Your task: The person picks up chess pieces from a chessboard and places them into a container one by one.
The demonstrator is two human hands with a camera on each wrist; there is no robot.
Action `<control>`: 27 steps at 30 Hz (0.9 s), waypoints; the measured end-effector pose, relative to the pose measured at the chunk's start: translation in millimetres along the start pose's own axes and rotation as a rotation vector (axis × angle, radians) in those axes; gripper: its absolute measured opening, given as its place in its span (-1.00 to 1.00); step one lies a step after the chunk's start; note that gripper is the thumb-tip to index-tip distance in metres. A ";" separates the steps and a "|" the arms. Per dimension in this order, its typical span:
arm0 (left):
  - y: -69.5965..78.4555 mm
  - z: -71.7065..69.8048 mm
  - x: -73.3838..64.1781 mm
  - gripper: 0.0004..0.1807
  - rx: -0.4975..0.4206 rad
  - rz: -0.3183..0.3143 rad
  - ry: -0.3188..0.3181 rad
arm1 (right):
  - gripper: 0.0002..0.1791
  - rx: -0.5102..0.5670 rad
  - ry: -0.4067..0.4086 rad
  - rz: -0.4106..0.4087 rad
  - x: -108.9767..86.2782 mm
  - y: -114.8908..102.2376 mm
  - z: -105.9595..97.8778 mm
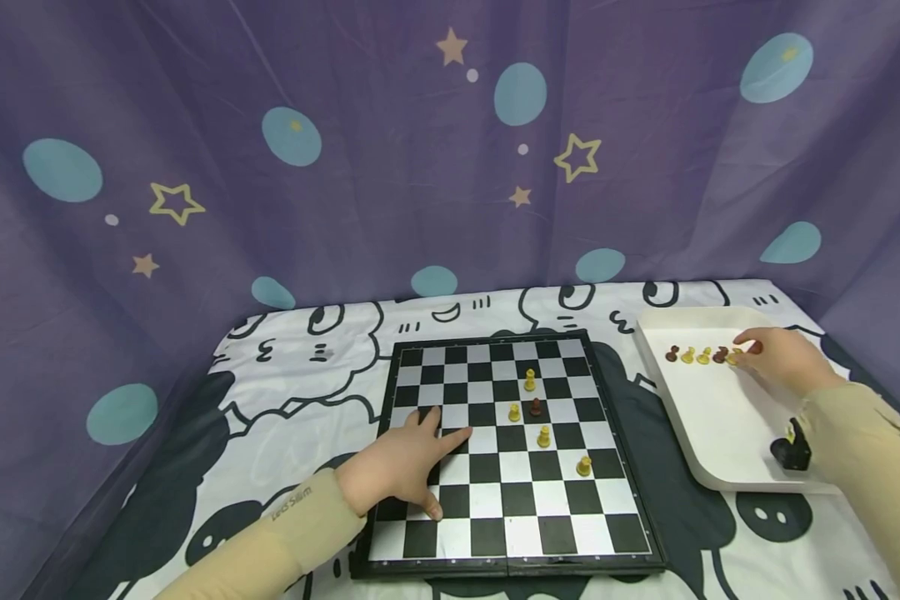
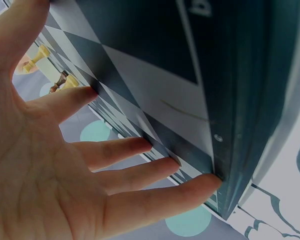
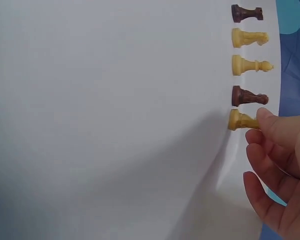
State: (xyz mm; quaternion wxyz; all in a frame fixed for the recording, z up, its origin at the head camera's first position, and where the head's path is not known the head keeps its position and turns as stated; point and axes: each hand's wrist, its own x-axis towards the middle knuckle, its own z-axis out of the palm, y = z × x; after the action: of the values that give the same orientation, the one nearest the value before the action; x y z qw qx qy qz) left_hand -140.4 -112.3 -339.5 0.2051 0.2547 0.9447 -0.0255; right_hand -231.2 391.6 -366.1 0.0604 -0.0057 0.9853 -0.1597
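Observation:
With its thumb and forefinger, my right hand [image 1: 787, 360] pinches the head of a yellow chess piece [image 3: 237, 120] at the far end of the white tray [image 1: 742, 433]. Fingers hide the top of that piece. Beside it stand a brown knight [image 3: 249, 96], a yellow bishop [image 3: 251, 65], a yellow knight [image 3: 249, 37] and a brown rook [image 3: 246, 13], in one row. My left hand [image 1: 399, 462] lies spread over the left side of the chessboard [image 1: 486, 500], fingertips on the squares, holding nothing. Several yellow pieces [image 1: 543, 437] and a brown piece [image 1: 536, 407] stand right of centre on the board.
The tray's raised wall [image 1: 671, 421] faces the board's right edge, with a strip of patterned cloth [image 1: 648, 433] between them. A purple curtain [image 1: 390, 150] hangs behind the table. A black wrist camera [image 1: 792, 450] sits at the right sleeve, over the tray.

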 end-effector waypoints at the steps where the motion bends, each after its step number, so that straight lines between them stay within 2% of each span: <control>1: 0.0 -0.1 0.1 0.16 -0.001 -0.001 -0.002 | -0.58 0.000 0.005 -0.004 -0.3 -0.4 -1.8; 9: 0.0 -0.8 -0.3 0.16 -0.007 -0.005 -0.007 | -0.60 0.000 0.086 -0.104 -1.1 -7.0 -12.8; 17: 0.6 1.7 0.2 0.16 -0.017 -0.008 -0.012 | -0.61 0.002 0.119 -0.142 -2.5 -14.1 -12.8; 27: 0.4 -0.4 0.6 0.16 0.002 -0.001 -0.003 | -0.63 0.014 0.179 -0.205 -5.8 -39.7 -17.5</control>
State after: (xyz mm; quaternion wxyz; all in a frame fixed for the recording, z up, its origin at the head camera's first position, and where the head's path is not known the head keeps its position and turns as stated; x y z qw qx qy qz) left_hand -140.8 -111.6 -339.3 0.2061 0.2544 0.9445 -0.0269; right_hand -227.9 359.6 -336.3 -0.0442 -0.0917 0.9799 -0.1715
